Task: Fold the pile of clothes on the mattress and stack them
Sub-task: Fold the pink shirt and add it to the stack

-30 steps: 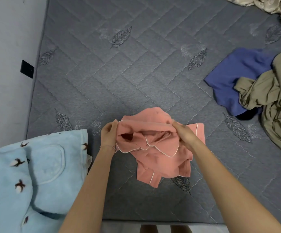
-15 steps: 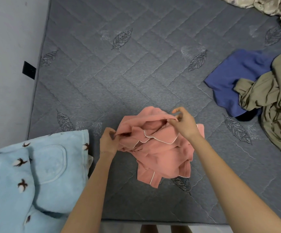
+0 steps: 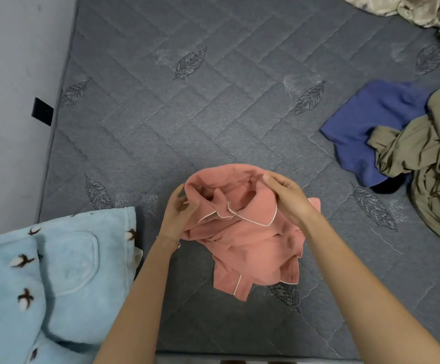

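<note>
A light blue fleece (image 3: 63, 279) lies at our left, a blue top (image 3: 371, 122) and an olive garment (image 3: 439, 158) at our right, none blocking the pink shirt (image 3: 247, 240) on the mattress (image 3: 187, 122). Our left grip (image 3: 178, 214) and right grip (image 3: 288, 199) pinch its collar, now pulled wider than before.

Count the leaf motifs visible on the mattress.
7. Leaves sit top centre, top right, left edge, right of centre; one beyond the fleece, one by the olive pile, one at the hem of the pink top. More may be hidden.
</note>
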Available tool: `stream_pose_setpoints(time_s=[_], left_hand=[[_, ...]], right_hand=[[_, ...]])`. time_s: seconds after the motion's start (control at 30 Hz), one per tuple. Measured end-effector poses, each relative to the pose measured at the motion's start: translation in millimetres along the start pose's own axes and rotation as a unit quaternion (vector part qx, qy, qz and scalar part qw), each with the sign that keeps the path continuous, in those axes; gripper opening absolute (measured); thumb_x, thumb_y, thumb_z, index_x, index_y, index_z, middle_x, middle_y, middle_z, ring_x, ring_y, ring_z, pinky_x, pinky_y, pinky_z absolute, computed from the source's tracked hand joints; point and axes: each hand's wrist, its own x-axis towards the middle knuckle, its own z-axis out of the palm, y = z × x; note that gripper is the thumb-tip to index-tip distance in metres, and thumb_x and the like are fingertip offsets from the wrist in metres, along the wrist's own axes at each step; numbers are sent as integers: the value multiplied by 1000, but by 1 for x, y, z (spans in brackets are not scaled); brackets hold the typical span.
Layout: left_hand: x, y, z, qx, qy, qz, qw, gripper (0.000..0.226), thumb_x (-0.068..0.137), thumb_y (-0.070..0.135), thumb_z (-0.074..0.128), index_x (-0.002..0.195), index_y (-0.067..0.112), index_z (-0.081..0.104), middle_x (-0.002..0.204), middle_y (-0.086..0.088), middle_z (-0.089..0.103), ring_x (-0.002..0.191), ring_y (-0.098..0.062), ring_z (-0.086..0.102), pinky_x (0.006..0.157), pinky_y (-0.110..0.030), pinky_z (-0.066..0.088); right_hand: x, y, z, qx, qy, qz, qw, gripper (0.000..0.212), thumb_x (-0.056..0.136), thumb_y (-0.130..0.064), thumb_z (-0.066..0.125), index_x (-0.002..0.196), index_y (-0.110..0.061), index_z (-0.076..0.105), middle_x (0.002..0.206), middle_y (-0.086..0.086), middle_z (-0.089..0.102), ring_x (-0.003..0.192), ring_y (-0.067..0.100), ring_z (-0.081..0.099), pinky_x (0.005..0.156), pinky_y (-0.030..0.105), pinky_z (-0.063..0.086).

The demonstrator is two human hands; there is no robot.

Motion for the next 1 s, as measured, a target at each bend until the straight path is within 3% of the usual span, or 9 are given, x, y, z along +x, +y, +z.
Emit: stream_pose_setpoints(time_s=[0.13,0.23,0.33,0.43,0.53,0.6,0.73,0.9,1.0], left_hand=[[12,-12,-3,56,-66,-16,996,89,84,4,67,151,26,12,132,-2,48,107,-1,53,73,-8,48],[21,-14,-3,28,-118,2,993,63,89,5,63,143,20,35,126,-1,61,112,-14,60,82,-18,52],[31,-14,-2,-60,-108,-22,992,27,100,14,45,125,17,53,113,4,69,106,-11,65,87,-28,52],[59,-34,-11,46,-89,-49,994,50,89,53,55,133,29,50,130,13,59,120,-5,54,109,-37,38],[79,-52,-7,157,-91,-58,982,66,77,70,59,132,35,49,129,14,57,120,-5,52,107,-36,40],[85,-55,3,159,-41,-50,985,59,80,55,66,128,23,53,121,8,60,111,-8,56,95,-28,45],[81,-51,14,150,78,-5,986,19,85,22,69,87,10,56,78,2,55,72,-9,51,63,-17,41],[61,-17,8,115,157,98,976,28,90,16,63,71,19,44,69,6,43,58,1,39,60,-15,37],[42,30,10,104,193,163,962,33,93,15,58,69,22,38,68,8,36,58,2,36,60,-14,34]], right_hand=[[12,0,-10,60,-88,48,993,84,50,-26,92,125,-11,59,111,7,69,98,14,67,85,26,55],[21,3,-10,9,-82,59,995,65,75,8,69,135,-7,49,106,2,66,89,7,67,77,21,55],[36,8,-8,-87,-45,36,994,54,80,9,66,129,-10,55,102,1,66,91,15,63,84,32,52],[55,16,-1,-214,14,-34,976,50,76,-1,76,122,-13,59,109,4,60,101,18,57,96,34,44],[75,24,5,-392,47,-31,918,76,76,-24,79,142,-20,41,132,6,41,132,24,33,109,28,25],[83,32,6,-435,61,31,898,79,76,-40,77,142,-16,40,137,6,43,135,26,31,110,33,26],[77,42,11,-287,105,-12,952,16,80,-28,76,87,-18,66,86,-3,67,88,15,62,79,31,51],[48,18,21,-282,165,-147,934,21,85,-24,71,77,-42,63,75,-8,66,67,2,52,68,27,42],[26,-10,33,-267,195,-179,927,10,83,-32,72,77,-24,72,61,-3,60,58,3,43,63,31,41]])
